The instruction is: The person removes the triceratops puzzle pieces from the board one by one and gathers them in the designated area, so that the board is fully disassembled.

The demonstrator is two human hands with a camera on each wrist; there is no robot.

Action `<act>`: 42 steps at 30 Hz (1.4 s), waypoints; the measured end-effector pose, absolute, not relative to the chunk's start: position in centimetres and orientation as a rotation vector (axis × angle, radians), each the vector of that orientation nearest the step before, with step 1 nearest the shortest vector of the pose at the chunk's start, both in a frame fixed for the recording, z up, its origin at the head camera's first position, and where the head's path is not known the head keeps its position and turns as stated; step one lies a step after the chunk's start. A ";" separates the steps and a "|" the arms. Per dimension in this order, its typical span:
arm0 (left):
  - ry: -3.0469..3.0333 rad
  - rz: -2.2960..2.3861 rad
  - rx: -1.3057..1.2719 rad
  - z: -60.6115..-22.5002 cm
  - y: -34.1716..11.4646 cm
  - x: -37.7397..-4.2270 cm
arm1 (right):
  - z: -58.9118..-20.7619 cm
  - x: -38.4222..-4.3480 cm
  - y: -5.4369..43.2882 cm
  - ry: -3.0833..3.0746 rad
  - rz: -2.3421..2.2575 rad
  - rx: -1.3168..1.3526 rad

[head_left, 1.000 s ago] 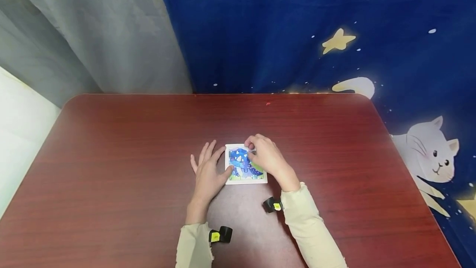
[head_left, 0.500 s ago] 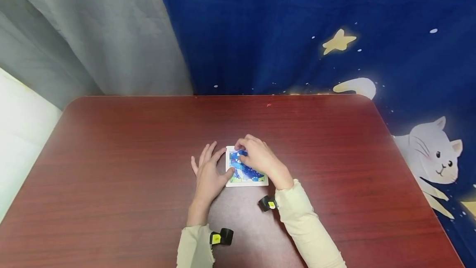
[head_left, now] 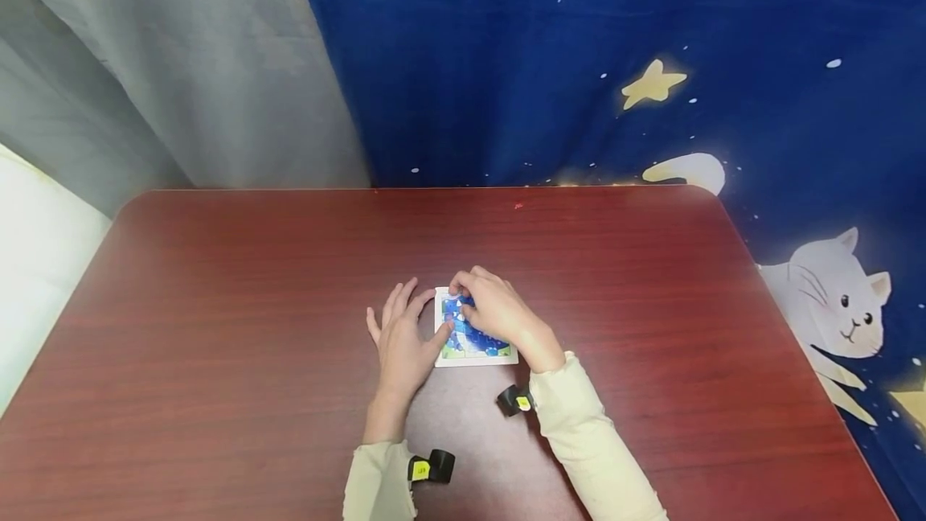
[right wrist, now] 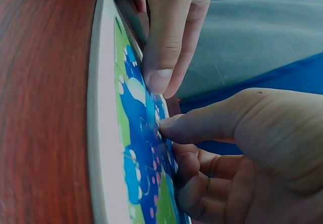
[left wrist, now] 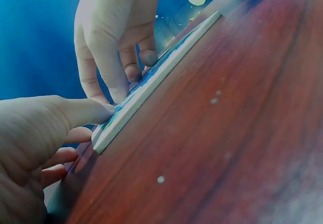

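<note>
A small jigsaw puzzle [head_left: 473, 344] in a white frame, with a blue and green cartoon picture, lies flat on the table. My left hand [head_left: 405, 348] is at its left side, thumb resting on the puzzle's edge and the other fingers spread; the left wrist view shows that thumb [left wrist: 93, 111] on the near corner. Over the upper left of the picture, my right hand [head_left: 499, 308] has curled fingers and a lowered thumb, pinching at a puzzle piece. That piece is mostly hidden by the fingers. In the right wrist view the right thumb [right wrist: 202, 125] touches the picture surface.
The reddish-brown wooden table [head_left: 239, 328] extends around the puzzle. Behind it hang a grey curtain [head_left: 239, 63] and a blue curtain [head_left: 506, 63] printed with stars and a cat. A black wrist camera [head_left: 440, 466] sits at the left sleeve, another camera [head_left: 510, 400] at the right.
My right hand has moved left across the puzzle, from its upper right to its upper left. The left hand has kept its place at the frame's left edge.
</note>
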State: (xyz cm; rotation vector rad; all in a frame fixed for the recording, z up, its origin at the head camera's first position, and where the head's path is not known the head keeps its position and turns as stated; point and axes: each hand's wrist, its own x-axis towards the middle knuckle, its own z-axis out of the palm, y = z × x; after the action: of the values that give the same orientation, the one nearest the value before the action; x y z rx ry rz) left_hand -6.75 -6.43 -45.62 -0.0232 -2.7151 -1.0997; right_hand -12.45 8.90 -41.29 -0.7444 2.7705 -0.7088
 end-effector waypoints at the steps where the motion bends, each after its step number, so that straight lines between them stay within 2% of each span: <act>1: -2.712 -1.101 -0.022 -45.6 -6.4 -6.7 | -41.3 -12.4 8.9 2.774 -0.717 -0.745; 20: -2.707 -1.106 -0.001 -45.6 -6.3 -6.8 | -41.2 -12.6 8.7 2.715 -0.778 -0.747; 26: -2.701 -1.102 0.003 -45.6 -6.3 -6.8 | -40.8 -12.8 8.3 2.732 -0.651 -0.783; 33: -2.699 -1.091 0.002 -45.6 -6.2 -6.8 | -40.0 -12.3 7.6 2.738 -0.528 -0.689; 42: -2.710 -1.089 0.006 -45.7 -6.3 -6.7 | -40.4 -12.8 8.3 2.596 -0.718 -0.694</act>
State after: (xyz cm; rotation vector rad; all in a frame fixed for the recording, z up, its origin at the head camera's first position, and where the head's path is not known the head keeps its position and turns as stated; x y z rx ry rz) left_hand -6.71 -6.25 -45.75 0.0061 -2.7099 -1.0893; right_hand -12.79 8.26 -40.42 -0.6935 2.5962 -0.7180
